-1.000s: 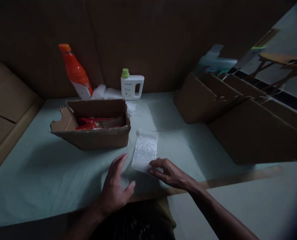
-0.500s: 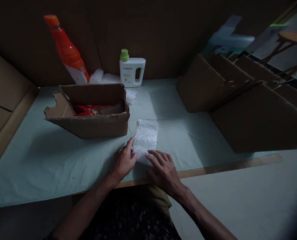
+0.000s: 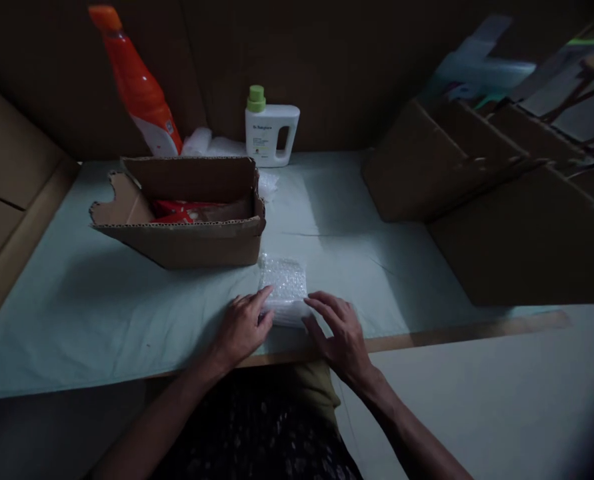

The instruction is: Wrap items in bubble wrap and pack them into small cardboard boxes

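Note:
A small sheet of bubble wrap (image 3: 283,279) lies on the cloth near the table's front edge, its near end folded over into a thick roll. My left hand (image 3: 244,325) grips the left end of that roll, index finger across the top and thumb at the near side. At the right end, my right hand (image 3: 341,333) holds the roll between thumb and fingers. Whether anything is wrapped inside cannot be made out. Just beyond my left hand stands an open cardboard box (image 3: 207,247) with red packets (image 3: 177,211) in it.
An orange bottle (image 3: 139,90) and a white jug with a green cap (image 3: 271,137) stand at the back, with more bubble wrap (image 3: 211,145) between them. Large cardboard boxes (image 3: 527,240) fill the right side. Pale green cloth (image 3: 101,320) covers the table.
The near end of the bubble wrap has become a thicker, neater roll, and less flat sheet shows. My right hand has shifted to its right end. The view has tilted slightly.

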The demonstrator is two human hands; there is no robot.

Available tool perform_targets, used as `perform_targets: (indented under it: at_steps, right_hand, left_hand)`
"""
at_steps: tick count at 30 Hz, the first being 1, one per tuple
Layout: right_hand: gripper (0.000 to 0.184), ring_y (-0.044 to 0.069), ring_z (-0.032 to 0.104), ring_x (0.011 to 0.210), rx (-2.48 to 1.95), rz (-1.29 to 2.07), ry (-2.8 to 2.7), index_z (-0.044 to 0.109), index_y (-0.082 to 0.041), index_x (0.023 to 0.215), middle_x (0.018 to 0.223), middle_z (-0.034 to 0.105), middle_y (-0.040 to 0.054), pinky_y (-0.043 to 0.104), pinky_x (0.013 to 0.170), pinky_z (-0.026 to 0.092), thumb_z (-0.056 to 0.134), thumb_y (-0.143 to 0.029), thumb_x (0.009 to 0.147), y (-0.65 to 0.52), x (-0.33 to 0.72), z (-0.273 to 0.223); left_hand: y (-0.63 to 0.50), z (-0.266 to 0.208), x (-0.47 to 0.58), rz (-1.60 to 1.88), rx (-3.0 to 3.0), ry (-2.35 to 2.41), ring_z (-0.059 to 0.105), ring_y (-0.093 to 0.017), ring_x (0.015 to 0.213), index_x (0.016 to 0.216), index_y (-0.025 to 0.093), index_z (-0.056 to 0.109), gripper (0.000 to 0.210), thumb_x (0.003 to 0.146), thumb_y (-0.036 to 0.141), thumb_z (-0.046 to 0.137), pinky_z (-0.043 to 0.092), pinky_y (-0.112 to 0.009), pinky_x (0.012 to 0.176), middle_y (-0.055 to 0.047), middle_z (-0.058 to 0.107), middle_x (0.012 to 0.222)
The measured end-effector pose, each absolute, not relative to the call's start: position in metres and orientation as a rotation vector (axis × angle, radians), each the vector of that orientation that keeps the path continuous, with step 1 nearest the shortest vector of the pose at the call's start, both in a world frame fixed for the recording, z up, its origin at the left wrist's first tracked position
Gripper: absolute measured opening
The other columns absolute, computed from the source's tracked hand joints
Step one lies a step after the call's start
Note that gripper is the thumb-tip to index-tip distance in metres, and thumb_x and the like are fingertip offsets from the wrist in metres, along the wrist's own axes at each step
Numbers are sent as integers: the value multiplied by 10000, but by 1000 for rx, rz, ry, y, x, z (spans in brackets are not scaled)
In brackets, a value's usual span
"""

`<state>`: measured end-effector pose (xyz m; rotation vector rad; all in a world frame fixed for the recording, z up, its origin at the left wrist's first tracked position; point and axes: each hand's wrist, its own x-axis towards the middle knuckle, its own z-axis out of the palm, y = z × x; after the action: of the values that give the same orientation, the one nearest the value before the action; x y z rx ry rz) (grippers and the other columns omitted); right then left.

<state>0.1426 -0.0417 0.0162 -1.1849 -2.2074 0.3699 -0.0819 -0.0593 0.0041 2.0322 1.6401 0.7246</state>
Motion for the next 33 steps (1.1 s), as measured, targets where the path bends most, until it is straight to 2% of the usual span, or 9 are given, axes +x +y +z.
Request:
perform_targets:
  at_steps: [3, 6, 9, 12, 15, 22, 25, 29, 33]
  right_hand:
    - [255, 274, 625, 1084, -1071, 212, -2390, 655, -193, 1190, 1210, 697, 125, 421, 868, 470, 609, -249, 946, -43, 139, 13]
    - [208, 272, 625, 1098, -1021, 223, -2472, 668, -187, 1154, 1189, 720, 112, 424, 885, 446, 575, -223, 971, -39, 135, 13]
    - [201, 234, 661, 970, -1016, 358, -2462, 690, -192, 1081, 1072, 755, 91, 404, 846, 450, 504, -190, 1003, -38, 134, 18]
    - [223, 211, 676, 863, -1032, 664, -2424, 702, -205, 1087, 975, 762, 78, 382, 817, 491, 495, -214, 1005, -43, 137, 25]
    - [248, 210, 688, 878, -1142, 804, -2324, 694, -225, 1146, 986, 757, 71, 365, 813, 529, 490, -256, 1008, -49, 139, 27]
    - [265, 286, 611, 1079, -1076, 260, -2426, 661, -190, 1194, 1212, 683, 142, 446, 878, 473, 605, -286, 954, -55, 131, 22]
    - [281, 295, 605, 1097, -1017, 300, -2571, 663, -189, 1211, 1215, 689, 140, 459, 905, 460, 603, -273, 950, -49, 124, 16]
    - [251, 238, 668, 955, -1129, 394, -2356, 697, -202, 1155, 1051, 745, 106, 401, 854, 498, 496, -240, 1010, -40, 118, 8]
    - [251, 222, 695, 854, -1117, 633, -2153, 700, -218, 1143, 961, 758, 83, 371, 797, 560, 509, -311, 1008, -50, 111, 12]
  left_hand:
    - [-53, 3, -79, 709, 2026, 1725, 682, -216, 909, 1314, 194, 601, 428, 886, 186, 589, 543, -373, 894, -76, 731, 1038]
    - [-59, 7, -80, 860, 2063, 1752, 635, -258, 1088, 1284, 174, 611, 392, 895, 216, 592, 524, -425, 972, -128, 661, 1196]
    - [-75, 13, -85, 967, 2174, 1550, 552, -284, 1241, 1312, 174, 590, 429, 891, 250, 615, 468, -469, 1065, -142, 609, 1317]
    - [-89, 15, -90, 900, 2180, 1414, 598, -248, 1154, 1355, 188, 561, 452, 903, 187, 552, 481, -449, 1030, -108, 677, 1224]
    - [-90, 11, -90, 835, 2084, 1492, 646, -227, 1031, 1359, 206, 569, 465, 898, 165, 520, 515, -417, 954, -92, 711, 1173]
    - [-73, 6, -80, 674, 2030, 1797, 630, -268, 1043, 1284, 177, 612, 418, 869, 200, 579, 522, -435, 945, -115, 686, 1095]
    - [-77, 7, -80, 845, 1896, 1826, 624, -252, 1064, 1324, 182, 574, 454, 874, 235, 600, 523, -414, 954, -115, 644, 1148]
    - [-97, 6, -85, 1167, 1401, 1735, 643, -193, 927, 1400, 169, 494, 567, 879, 356, 620, 559, -355, 845, -108, 639, 1123]
    - [-111, 9, -84, 1191, 960, 1404, 660, -226, 1086, 1493, 156, 371, 726, 860, 403, 628, 555, -383, 944, -137, 638, 1261]
